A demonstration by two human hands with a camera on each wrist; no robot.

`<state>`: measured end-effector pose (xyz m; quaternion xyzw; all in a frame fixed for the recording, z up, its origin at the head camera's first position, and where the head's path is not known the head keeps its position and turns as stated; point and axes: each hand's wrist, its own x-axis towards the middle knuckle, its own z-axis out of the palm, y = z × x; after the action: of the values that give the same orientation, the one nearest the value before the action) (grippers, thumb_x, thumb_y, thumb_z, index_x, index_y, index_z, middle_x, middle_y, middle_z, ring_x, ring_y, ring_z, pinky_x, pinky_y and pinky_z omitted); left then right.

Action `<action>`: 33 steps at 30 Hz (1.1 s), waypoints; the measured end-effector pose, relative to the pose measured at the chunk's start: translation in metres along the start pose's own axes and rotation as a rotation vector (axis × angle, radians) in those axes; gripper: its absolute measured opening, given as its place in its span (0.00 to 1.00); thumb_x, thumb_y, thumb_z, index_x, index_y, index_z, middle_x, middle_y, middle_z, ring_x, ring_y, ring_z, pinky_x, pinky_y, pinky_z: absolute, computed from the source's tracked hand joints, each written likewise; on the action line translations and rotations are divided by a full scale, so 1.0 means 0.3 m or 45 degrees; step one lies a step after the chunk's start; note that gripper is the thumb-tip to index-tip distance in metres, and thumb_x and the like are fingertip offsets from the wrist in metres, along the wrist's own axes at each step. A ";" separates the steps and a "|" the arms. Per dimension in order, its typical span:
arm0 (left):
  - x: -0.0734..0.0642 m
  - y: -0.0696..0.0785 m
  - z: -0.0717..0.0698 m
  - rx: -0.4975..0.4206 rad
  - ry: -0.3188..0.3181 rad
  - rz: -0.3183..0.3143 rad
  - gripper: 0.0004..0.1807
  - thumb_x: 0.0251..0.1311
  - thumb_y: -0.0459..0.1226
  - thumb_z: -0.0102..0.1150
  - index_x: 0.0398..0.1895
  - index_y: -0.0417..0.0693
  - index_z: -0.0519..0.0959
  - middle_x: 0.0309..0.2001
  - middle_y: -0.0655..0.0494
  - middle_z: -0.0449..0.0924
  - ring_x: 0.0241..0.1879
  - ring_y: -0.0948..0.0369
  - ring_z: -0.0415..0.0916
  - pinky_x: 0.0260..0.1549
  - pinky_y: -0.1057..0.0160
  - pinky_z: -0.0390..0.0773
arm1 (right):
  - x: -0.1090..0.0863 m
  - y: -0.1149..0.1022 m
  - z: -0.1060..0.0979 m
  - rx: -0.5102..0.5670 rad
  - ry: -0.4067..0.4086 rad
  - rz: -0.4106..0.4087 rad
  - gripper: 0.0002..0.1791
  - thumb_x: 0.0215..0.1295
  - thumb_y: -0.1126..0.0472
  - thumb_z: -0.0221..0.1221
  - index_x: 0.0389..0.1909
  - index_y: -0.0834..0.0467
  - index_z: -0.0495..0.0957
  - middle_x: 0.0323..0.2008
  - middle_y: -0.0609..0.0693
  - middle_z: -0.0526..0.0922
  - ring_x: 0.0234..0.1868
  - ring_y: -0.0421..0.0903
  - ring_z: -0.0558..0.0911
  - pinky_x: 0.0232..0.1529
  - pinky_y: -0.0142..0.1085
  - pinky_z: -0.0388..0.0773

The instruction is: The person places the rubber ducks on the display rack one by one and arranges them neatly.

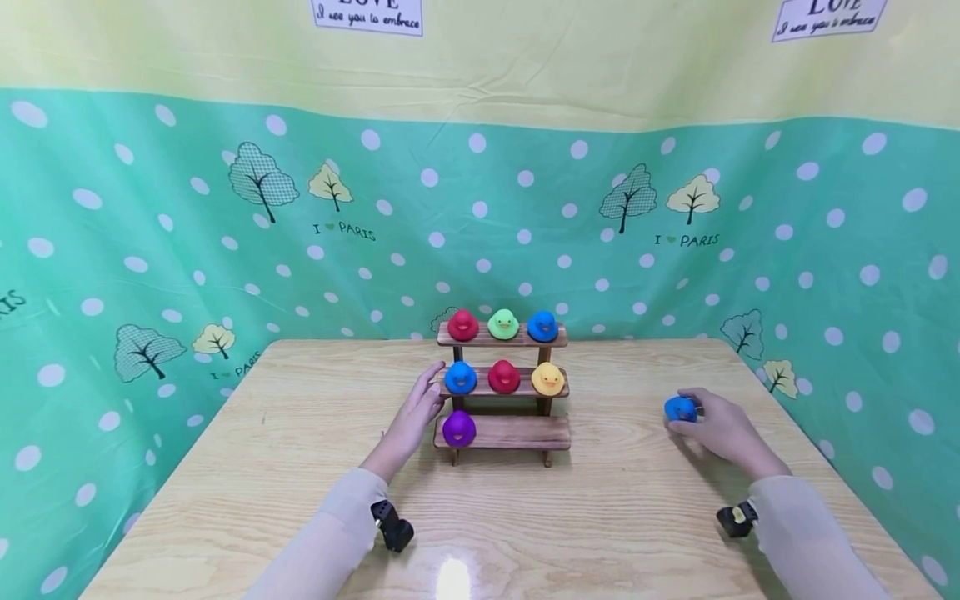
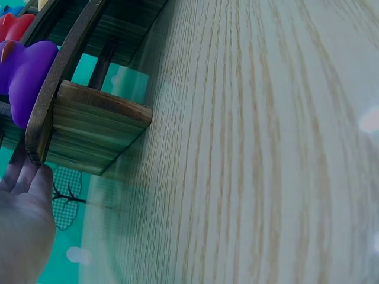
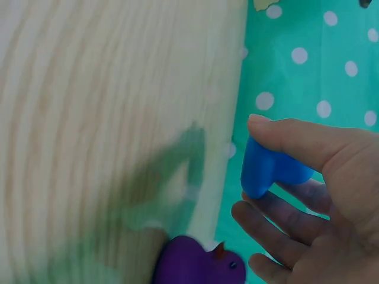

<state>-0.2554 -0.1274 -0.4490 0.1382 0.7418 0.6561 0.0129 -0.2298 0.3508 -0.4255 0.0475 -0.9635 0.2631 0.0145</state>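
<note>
My right hand (image 1: 722, 427) pinches a blue rubber duck (image 1: 680, 409) between thumb and fingers, over the right part of the table. The right wrist view shows this blue duck (image 3: 266, 170) under the thumb, and a purple duck (image 3: 198, 261) low in the frame. My left hand (image 1: 412, 414) is at the left end of a three-step wooden rack (image 1: 517, 432), fingers extended beside the middle step; contact is hard to tell. On the bottom step sits a purple duck (image 1: 459, 428). The middle step bears blue (image 1: 461, 378), red (image 1: 504, 377) and yellow (image 1: 548, 379) ducks.
Red (image 1: 462, 325), green (image 1: 503, 324) and blue (image 1: 542, 326) ducks line the top step. The rack stands on a light wooden table (image 1: 300, 433). Behind it hangs a green and yellow dotted cloth (image 1: 480, 225). Each wrist carries a small black camera (image 1: 392, 526).
</note>
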 end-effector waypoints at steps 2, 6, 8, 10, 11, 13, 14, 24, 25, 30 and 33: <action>0.001 0.002 0.001 0.004 -0.004 0.007 0.28 0.81 0.47 0.34 0.79 0.51 0.53 0.77 0.37 0.49 0.70 0.39 0.60 0.71 0.48 0.59 | -0.002 -0.014 0.002 0.012 0.008 -0.025 0.38 0.66 0.55 0.66 0.68 0.74 0.63 0.57 0.78 0.73 0.56 0.74 0.74 0.53 0.67 0.74; 0.000 0.006 0.003 -0.002 -0.005 0.009 0.28 0.82 0.46 0.33 0.79 0.51 0.53 0.77 0.38 0.47 0.70 0.39 0.59 0.71 0.48 0.59 | -0.004 -0.046 0.010 0.042 0.016 -0.074 0.38 0.66 0.56 0.67 0.67 0.74 0.64 0.57 0.76 0.73 0.54 0.72 0.76 0.50 0.64 0.78; 0.000 0.005 0.003 -0.007 -0.005 0.010 0.28 0.82 0.46 0.34 0.79 0.51 0.53 0.77 0.37 0.48 0.70 0.38 0.59 0.71 0.47 0.58 | -0.006 -0.063 0.017 0.054 0.018 -0.087 0.37 0.66 0.56 0.67 0.67 0.73 0.64 0.58 0.75 0.73 0.54 0.70 0.77 0.50 0.62 0.79; 0.000 0.004 0.003 -0.009 -0.001 0.004 0.28 0.82 0.46 0.34 0.79 0.51 0.53 0.77 0.37 0.49 0.70 0.38 0.60 0.72 0.47 0.58 | -0.009 -0.084 0.022 0.076 0.017 -0.096 0.37 0.65 0.57 0.67 0.68 0.73 0.65 0.59 0.74 0.73 0.54 0.69 0.77 0.51 0.61 0.79; 0.000 0.004 0.003 -0.010 0.001 0.002 0.28 0.82 0.46 0.34 0.79 0.51 0.53 0.77 0.36 0.49 0.70 0.38 0.60 0.72 0.47 0.58 | -0.011 -0.094 0.025 0.083 0.014 -0.098 0.37 0.65 0.57 0.67 0.68 0.72 0.65 0.59 0.74 0.73 0.55 0.68 0.77 0.51 0.61 0.79; 0.000 0.003 0.003 -0.008 0.000 0.002 0.28 0.82 0.46 0.34 0.79 0.51 0.54 0.76 0.36 0.50 0.70 0.38 0.60 0.72 0.47 0.58 | -0.015 -0.116 0.030 0.093 0.012 -0.108 0.36 0.65 0.57 0.67 0.68 0.71 0.66 0.59 0.71 0.74 0.55 0.66 0.78 0.51 0.59 0.80; 0.000 0.003 0.004 -0.008 0.001 0.002 0.28 0.82 0.46 0.34 0.79 0.51 0.54 0.76 0.36 0.50 0.70 0.38 0.60 0.72 0.47 0.58 | -0.017 -0.126 0.032 0.094 0.012 -0.119 0.36 0.65 0.58 0.67 0.68 0.71 0.66 0.59 0.71 0.75 0.54 0.66 0.78 0.51 0.59 0.80; -0.001 0.002 0.005 0.005 0.000 -0.001 0.28 0.81 0.47 0.34 0.79 0.52 0.54 0.76 0.36 0.50 0.69 0.38 0.60 0.71 0.47 0.59 | -0.035 -0.216 0.056 0.088 0.059 -0.253 0.32 0.61 0.62 0.70 0.64 0.69 0.72 0.53 0.64 0.80 0.50 0.60 0.81 0.49 0.55 0.82; -0.001 0.002 0.006 0.006 0.001 -0.002 0.28 0.81 0.47 0.34 0.79 0.52 0.54 0.76 0.36 0.50 0.69 0.38 0.60 0.71 0.47 0.59 | -0.038 -0.226 0.060 0.088 0.062 -0.260 0.32 0.61 0.62 0.70 0.64 0.68 0.72 0.54 0.64 0.80 0.49 0.59 0.81 0.49 0.55 0.82; 0.000 0.001 0.005 0.003 0.012 0.000 0.27 0.81 0.46 0.35 0.79 0.52 0.54 0.75 0.36 0.52 0.69 0.38 0.61 0.71 0.47 0.59 | -0.054 -0.275 0.081 0.116 0.061 -0.309 0.31 0.61 0.62 0.70 0.64 0.67 0.73 0.54 0.62 0.81 0.47 0.54 0.82 0.49 0.55 0.82; 0.001 0.000 0.004 0.002 0.015 0.003 0.27 0.81 0.47 0.34 0.79 0.52 0.54 0.75 0.36 0.53 0.69 0.38 0.61 0.71 0.47 0.59 | -0.059 -0.302 0.095 0.138 0.057 -0.357 0.31 0.60 0.62 0.71 0.63 0.68 0.74 0.52 0.60 0.81 0.45 0.51 0.83 0.49 0.55 0.82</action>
<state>-0.2555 -0.1261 -0.4492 0.1352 0.7422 0.6563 0.0075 -0.2033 0.2604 -0.4051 0.1762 -0.9312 0.3111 0.0701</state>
